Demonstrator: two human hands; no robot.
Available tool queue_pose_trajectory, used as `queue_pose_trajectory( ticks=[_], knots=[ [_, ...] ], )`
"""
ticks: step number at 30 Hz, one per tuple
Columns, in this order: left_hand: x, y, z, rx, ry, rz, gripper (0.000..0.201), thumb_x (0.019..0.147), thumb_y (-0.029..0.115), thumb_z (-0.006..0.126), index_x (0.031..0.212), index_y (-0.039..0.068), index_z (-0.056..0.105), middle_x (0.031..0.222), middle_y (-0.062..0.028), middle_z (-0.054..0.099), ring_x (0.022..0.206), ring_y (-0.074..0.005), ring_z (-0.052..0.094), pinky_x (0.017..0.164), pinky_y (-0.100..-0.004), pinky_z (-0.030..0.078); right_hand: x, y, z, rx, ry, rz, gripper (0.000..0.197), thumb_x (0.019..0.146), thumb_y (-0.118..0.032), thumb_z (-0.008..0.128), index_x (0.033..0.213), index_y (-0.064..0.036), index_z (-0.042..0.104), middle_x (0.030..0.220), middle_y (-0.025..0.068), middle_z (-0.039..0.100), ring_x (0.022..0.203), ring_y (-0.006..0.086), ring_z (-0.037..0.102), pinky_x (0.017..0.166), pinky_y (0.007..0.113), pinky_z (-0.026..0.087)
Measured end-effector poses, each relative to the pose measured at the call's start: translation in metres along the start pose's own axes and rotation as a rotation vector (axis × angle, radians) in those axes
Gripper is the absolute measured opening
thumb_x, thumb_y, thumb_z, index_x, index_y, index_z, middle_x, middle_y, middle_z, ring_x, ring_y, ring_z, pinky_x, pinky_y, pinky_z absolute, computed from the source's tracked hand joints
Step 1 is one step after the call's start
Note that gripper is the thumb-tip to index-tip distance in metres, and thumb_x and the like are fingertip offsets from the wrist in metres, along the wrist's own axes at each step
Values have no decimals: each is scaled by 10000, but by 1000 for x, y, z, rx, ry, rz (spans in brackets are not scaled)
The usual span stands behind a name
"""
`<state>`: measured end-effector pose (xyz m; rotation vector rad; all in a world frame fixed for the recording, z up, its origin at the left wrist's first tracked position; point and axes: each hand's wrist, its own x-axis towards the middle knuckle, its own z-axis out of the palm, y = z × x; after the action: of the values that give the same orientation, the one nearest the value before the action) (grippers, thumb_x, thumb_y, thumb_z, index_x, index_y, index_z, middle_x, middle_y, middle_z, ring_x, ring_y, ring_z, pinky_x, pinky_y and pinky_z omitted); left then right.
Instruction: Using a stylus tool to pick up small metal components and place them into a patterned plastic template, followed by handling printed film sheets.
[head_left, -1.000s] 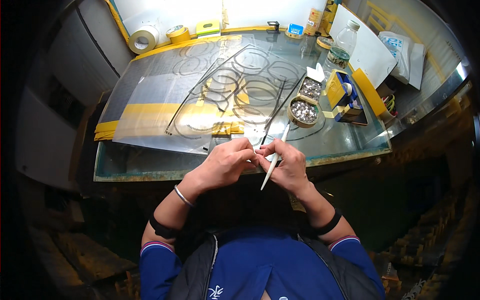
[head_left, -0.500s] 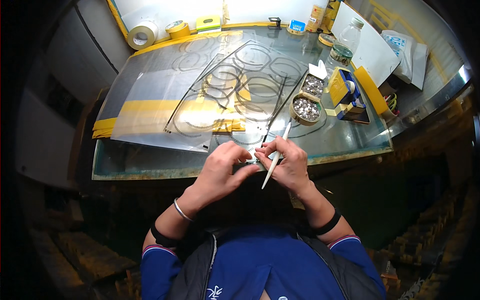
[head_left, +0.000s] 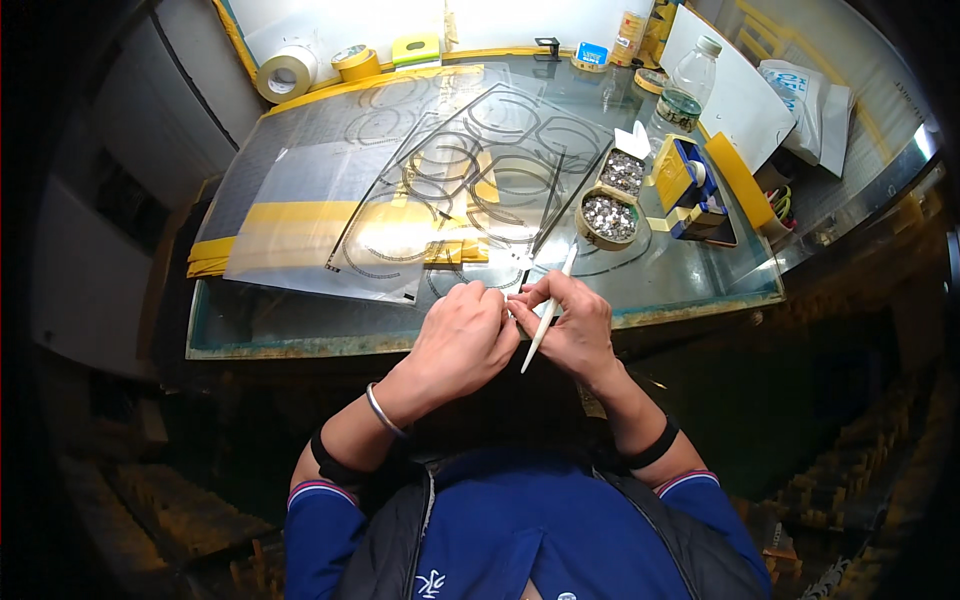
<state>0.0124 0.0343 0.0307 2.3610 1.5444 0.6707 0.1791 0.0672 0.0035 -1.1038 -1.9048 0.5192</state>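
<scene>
My right hand [head_left: 575, 330] is closed, with a slender white pen-like stick [head_left: 545, 325] slanting across it and its tapered end toward me. The thumb and index finger of that hand pinch together at a small bit whose kind is too small to tell. Closed beside them, my left hand [head_left: 462, 335] has its fingertips up against the right hand's fingertips; what they hold, if anything, is hidden. Both hands are over the near edge of a glass tabletop [head_left: 300, 335]. Just beyond lie clear film sheets [head_left: 385, 275] printed with dark rings.
Right of the sheets stand a round tin [head_left: 608, 220] and a small box [head_left: 624, 172], both filled with little shiny pieces. Near them are a blue-yellow tape dispenser [head_left: 690, 180] and a clear plastic bottle [head_left: 697, 65]. Tape rolls [head_left: 287, 73] line the back edge.
My left hand has moved in toward the right hand, its thumb and fingers closing together. The right hand and the white stick have hardly moved.
</scene>
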Motion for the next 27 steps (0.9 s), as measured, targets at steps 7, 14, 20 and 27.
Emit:
queue_pose_trajectory(
  ticks=[7, 14, 20, 27],
  knots=[
    [0, -1, 9, -47, 62, -17, 180, 837, 146, 601, 800, -5, 511, 784, -169, 526, 765, -345, 543, 690, -437, 443, -1, 1, 4, -47, 38, -34, 252, 717, -183, 802, 755, -75, 577, 754, 64, 675, 703, 252, 645, 617, 359, 503],
    [-1, -2, 9, -133, 125, -29, 194, 825, 134, 616, 750, 5, 492, 720, -143, 500, 693, -322, 523, 639, -420, 428, 0, -1, 3, -60, 37, -39, 244, 723, -176, 795, 746, -78, 572, 740, 54, 656, 690, 258, 633, 601, 368, 494],
    [-8, 0, -2, -210, 96, -72, 182, 827, 121, 652, 754, -5, 542, 722, -118, 528, 662, -245, 547, 607, -353, 447, 0, -1, 3, -67, 15, -48, 264, 716, -190, 804, 746, -82, 564, 744, 51, 657, 697, 248, 635, 598, 364, 493],
    [-18, -21, -10, -198, 159, 119, 156, 826, 41, 676, 980, 18, 678, 1008, -107, 673, 919, -230, 639, 785, -328, 500, -2, 9, 4, 83, 16, -53, 224, 766, -178, 772, 764, -77, 572, 762, 52, 689, 728, 225, 663, 608, 349, 502]
  ],
)
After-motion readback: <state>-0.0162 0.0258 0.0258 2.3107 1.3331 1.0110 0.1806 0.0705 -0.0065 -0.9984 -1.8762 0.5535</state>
